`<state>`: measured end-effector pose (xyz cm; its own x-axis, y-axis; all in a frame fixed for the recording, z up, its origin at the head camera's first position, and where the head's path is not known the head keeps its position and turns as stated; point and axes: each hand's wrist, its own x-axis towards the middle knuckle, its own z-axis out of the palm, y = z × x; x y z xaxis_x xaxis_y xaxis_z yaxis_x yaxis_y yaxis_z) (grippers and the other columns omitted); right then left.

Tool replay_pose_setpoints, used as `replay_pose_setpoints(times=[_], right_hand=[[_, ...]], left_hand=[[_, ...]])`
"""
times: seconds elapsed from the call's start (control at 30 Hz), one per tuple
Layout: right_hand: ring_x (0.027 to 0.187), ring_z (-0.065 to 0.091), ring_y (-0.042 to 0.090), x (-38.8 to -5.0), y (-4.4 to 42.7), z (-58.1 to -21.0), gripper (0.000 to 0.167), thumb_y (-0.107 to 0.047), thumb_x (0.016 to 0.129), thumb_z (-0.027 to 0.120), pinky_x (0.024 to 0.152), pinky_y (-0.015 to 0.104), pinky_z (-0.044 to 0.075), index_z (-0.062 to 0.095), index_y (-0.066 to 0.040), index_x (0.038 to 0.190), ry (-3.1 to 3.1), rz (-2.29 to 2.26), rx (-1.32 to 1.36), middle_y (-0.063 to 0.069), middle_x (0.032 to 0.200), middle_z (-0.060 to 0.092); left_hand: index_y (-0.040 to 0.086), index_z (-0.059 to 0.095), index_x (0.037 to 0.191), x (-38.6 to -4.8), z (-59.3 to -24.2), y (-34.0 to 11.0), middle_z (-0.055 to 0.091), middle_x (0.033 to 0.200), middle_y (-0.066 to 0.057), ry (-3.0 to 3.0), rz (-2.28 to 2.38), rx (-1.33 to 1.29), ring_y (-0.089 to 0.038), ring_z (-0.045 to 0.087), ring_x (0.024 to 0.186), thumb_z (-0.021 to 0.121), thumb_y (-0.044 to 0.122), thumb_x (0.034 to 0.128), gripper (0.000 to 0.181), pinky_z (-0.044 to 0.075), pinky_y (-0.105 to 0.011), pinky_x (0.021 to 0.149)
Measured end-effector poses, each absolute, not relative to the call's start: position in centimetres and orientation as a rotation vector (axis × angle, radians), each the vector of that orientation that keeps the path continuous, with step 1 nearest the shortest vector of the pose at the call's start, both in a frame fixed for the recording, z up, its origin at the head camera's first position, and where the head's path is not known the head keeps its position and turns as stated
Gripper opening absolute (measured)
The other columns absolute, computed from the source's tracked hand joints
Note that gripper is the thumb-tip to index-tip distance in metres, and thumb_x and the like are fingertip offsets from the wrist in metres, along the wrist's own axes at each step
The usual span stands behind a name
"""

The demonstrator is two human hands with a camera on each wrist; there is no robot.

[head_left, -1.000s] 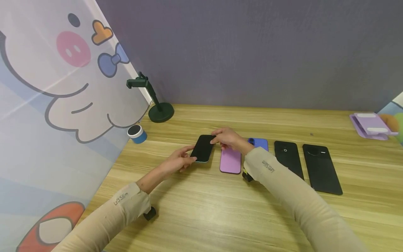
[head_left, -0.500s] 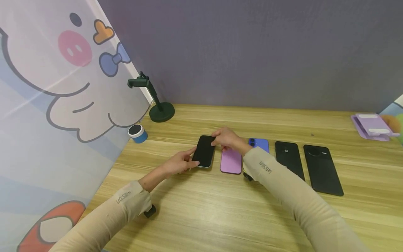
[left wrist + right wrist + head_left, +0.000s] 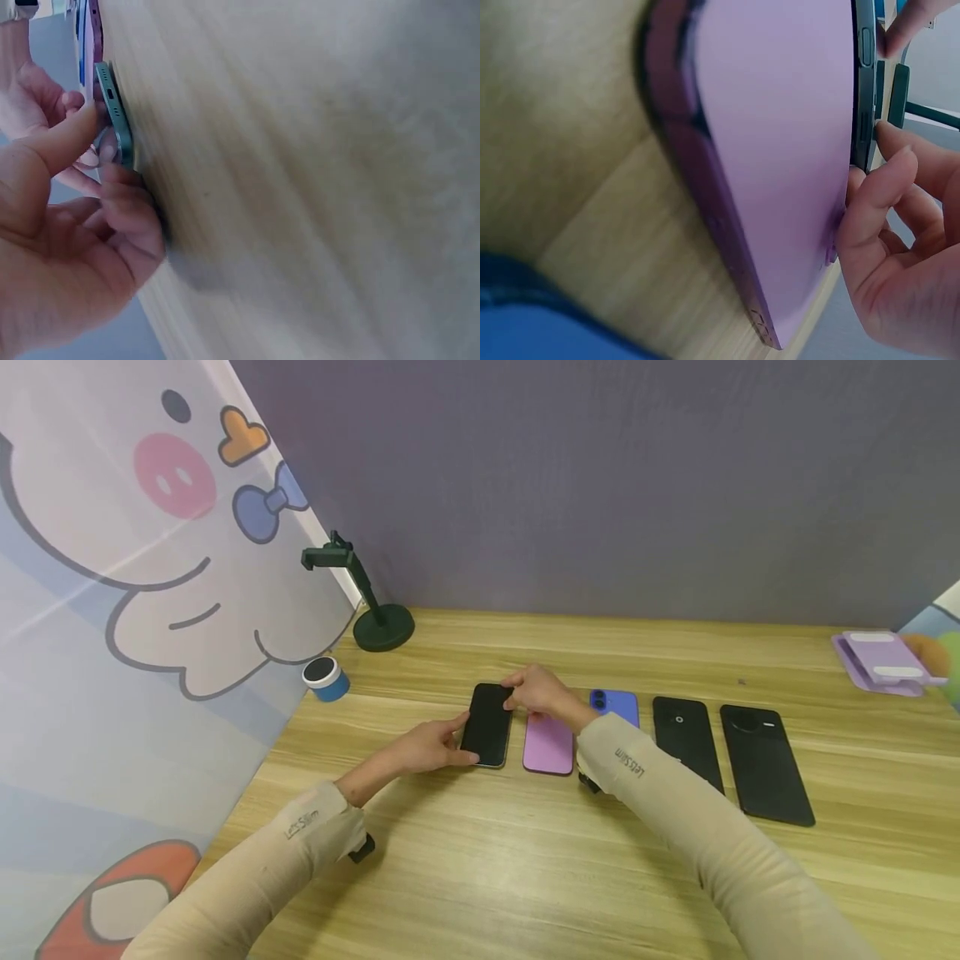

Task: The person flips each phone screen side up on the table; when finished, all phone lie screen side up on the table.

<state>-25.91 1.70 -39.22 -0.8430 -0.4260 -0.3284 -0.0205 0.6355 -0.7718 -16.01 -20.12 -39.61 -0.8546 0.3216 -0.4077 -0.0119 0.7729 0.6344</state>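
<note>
A smartphone (image 3: 486, 727) with a black screen lies face up on the wooden table, between both hands. Its green bottom edge with the charging port shows in the left wrist view. My left hand (image 3: 429, 748) pinches its near left corner, thumb at the bottom end and a finger along the left side. At the far right corner, my right hand (image 3: 537, 690) holds the same phone by thumb and fingertips, the other fingers curled. Under that hand lies a pink phone (image 3: 548, 748), back up, its top end partly hidden.
A blue phone (image 3: 622, 703), partly behind the right forearm, and two black phones (image 3: 686, 735) lie further right. A dark green phone stand (image 3: 382, 627) and a blue-and-white jar (image 3: 327, 680) stand at the left. A purple folding stand (image 3: 885, 662) sits at the far right.
The black-screened phone's near end has swung toward me and to the right, leaving it nearly parallel to the pink phone. My left hand followed it slightly; the right hand has barely moved.
</note>
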Motion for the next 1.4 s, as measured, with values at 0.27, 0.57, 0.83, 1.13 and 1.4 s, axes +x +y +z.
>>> replay_pose_setpoints(times=[0.27,0.57,0.83,1.13,1.4], right_hand=[[0.044,0.033,0.006,-26.22,1.81,-39.28,0.05,-0.011,0.087,0.076,0.048,0.023,0.043,0.065,-0.012,0.135,2.419,-1.038,-0.421,0.013,0.148,0.053],[0.083,0.06,0.018,-26.27,2.12,-39.33,0.047,-0.014,0.086,0.077,0.06,0.021,0.043,0.067,-0.012,0.133,2.475,-0.986,-0.52,0.009,0.143,0.059],[0.052,0.039,0.009,-26.51,2.26,-39.41,0.048,-0.015,0.087,0.076,0.05,0.023,0.042,0.067,-0.013,0.133,2.452,-0.984,-0.511,0.01,0.145,0.058],[0.058,0.043,0.011,-26.52,2.07,-39.21,0.048,-0.017,0.087,0.076,0.053,0.024,0.043,0.066,-0.015,0.134,2.461,-0.962,-0.483,0.01,0.146,0.057],[0.051,0.035,0.008,-26.66,1.81,-39.26,0.049,-0.015,0.086,0.077,0.052,0.023,0.043,0.067,-0.015,0.134,2.449,-0.981,-0.451,0.012,0.145,0.057]], left_hand=[[0.014,0.019,0.161,-15.78,-39.07,-19.29,0.055,0.066,0.002,2.609,0.53,0.268,-0.012,0.043,0.057,0.075,0.049,0.0867,0.1,0.036,-0.026,0.059],[0.017,0.024,0.16,-15.44,-39.34,-19.2,0.056,0.071,0.002,2.717,0.375,0.307,-0.013,0.033,0.055,0.074,0.055,0.0846,0.098,0.029,-0.029,0.056],[0.02,0.025,0.16,-15.35,-39.41,-19.24,0.072,0.108,-0.01,2.736,0.359,0.298,-0.014,0.035,0.055,0.074,0.055,0.084,0.097,0.03,-0.029,0.055],[0.019,0.025,0.16,-15.33,-39.42,-19.26,0.069,0.093,-0.007,2.735,0.38,0.31,-0.013,0.031,0.053,0.072,0.056,0.0853,0.096,0.028,-0.029,0.054],[0.02,0.024,0.16,-15.39,-39.64,-19.45,0.067,0.086,-0.007,2.74,0.387,0.303,-0.013,0.031,0.052,0.072,0.055,0.0859,0.095,0.028,-0.028,0.054]])
